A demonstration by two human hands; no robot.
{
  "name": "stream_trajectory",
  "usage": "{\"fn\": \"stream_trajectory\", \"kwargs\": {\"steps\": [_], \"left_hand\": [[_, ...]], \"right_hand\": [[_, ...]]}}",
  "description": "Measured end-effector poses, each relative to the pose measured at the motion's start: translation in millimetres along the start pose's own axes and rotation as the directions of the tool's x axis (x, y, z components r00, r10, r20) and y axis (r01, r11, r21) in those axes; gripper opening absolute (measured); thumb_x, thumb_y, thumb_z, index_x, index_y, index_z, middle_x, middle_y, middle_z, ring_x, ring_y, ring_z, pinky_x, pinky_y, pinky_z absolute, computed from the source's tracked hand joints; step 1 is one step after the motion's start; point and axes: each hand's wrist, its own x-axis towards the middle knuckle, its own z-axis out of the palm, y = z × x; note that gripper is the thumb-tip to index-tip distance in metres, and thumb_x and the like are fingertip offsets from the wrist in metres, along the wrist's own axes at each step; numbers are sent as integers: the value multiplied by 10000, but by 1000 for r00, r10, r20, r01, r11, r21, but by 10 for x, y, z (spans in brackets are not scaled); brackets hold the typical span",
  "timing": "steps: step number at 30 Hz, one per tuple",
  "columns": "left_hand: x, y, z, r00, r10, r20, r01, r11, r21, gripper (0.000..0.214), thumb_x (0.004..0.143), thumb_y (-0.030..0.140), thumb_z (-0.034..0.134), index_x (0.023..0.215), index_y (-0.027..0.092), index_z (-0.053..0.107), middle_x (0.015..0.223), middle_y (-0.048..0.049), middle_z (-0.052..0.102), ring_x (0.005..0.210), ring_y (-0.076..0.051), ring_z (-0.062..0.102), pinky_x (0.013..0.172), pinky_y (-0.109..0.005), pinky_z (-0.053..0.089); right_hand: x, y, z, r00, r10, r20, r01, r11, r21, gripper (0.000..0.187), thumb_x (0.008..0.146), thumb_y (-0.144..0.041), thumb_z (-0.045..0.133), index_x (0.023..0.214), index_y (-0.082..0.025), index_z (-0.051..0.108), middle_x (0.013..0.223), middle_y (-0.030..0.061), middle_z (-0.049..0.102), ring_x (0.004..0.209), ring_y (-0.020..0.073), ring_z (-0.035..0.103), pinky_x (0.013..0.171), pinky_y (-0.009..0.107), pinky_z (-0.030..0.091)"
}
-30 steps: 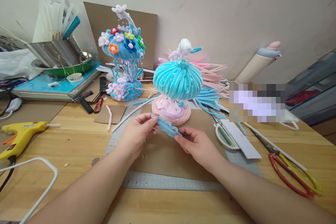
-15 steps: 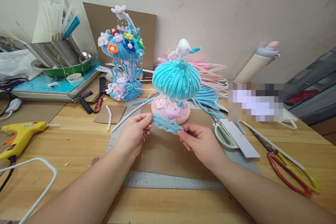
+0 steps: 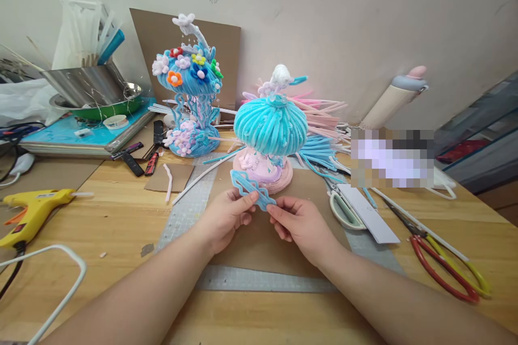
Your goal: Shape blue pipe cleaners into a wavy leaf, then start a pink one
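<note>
Both my hands hold a wavy blue pipe-cleaner piece (image 3: 247,187) above a sheet of brown cardboard (image 3: 259,237). My left hand (image 3: 226,218) pinches its middle with thumb and fingers closed. My right hand (image 3: 301,223) pinches its right end. Just behind stands a mushroom-shaped pipe-cleaner figure with a turquoise cap (image 3: 269,126) on a pink round base (image 3: 283,178). A second blue mushroom figure with small coloured flowers (image 3: 188,86) stands further back to the left.
A yellow glue gun (image 3: 32,210) lies at the left. Red-handled scissors (image 3: 445,264), white-handled scissors (image 3: 343,207) and a white strip (image 3: 370,215) lie at the right. Loose pink and blue pipe cleaners (image 3: 324,129) pile behind. A metal bowl (image 3: 93,94) sits on boards back left.
My left hand slid from the piece's left end to its middle. The piece's left end now sticks up toward the pink base. Both hands sit slightly nearer to me.
</note>
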Motion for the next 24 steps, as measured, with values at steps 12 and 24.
{"fn": "stream_trajectory", "kwargs": {"steps": [12,24], "left_hand": [[-15,39,-25,999,-39,3,39,994,-105,98,672,198,704,702,123,649,615,2,619,493,-41,513,457,-124,438],[-44,194,-75,878,304,-370,-214,941,263,252,707,347,637,893,191,565,758,9,545,517,-76,438,445,-177,341]], "right_hand": [[-26,-17,4,990,67,125,-65,998,-15,292,757,-436,547,669,-160,505,497,-62,450,352,42,359,327,169,245],[39,-85,-191,998,-35,56,47,971,-235,249,793,-414,495,777,-173,556,523,-61,430,417,63,351,404,196,247]]}}
